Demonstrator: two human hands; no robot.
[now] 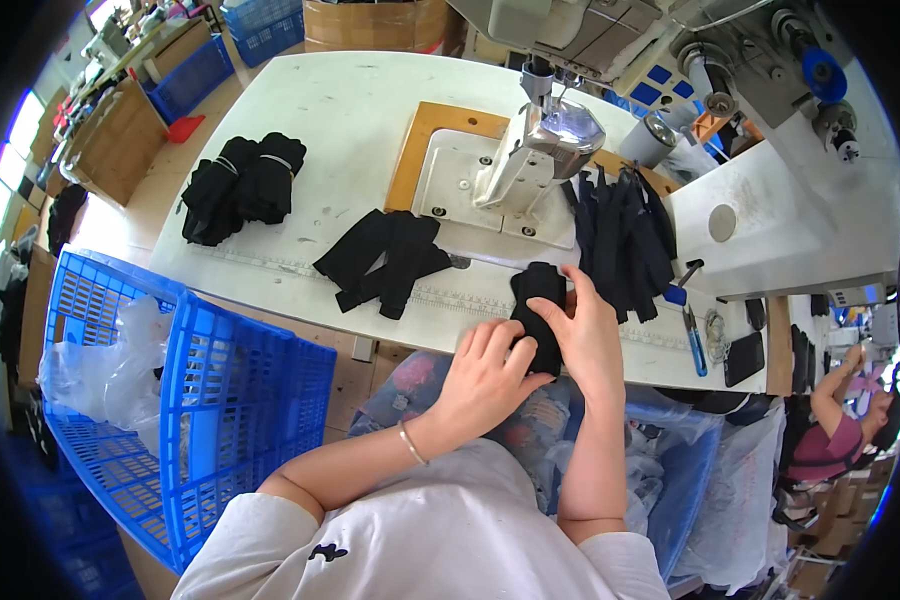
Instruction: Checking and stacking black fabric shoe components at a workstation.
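At the table's front edge, a small stack of black fabric strips (pixel 539 305) lies between my two hands. My left hand (pixel 488 375), fingers curled, grips its near left side. On the right side, my right hand (pixel 587 335) holds the stack with the thumb on top and the fingers around its far edge. Some loose black fabric pieces (pixel 390 255) lie crossed to the left of it. More black strips (pixel 620 240) are heaped to the right, beside the sewing machine (pixel 540 150). Whether the held strips are tied together, I cannot tell.
Tied black fabric bundles (pixel 242 185) rest on the white table (pixel 340 100) at left. A blue crate (pixel 240 430) with clear plastic bags stands left of me. Blue-handled snips (pixel 694 340) and a dark phone (pixel 744 360) lie at right. Another person (pixel 840 440) sits far right.
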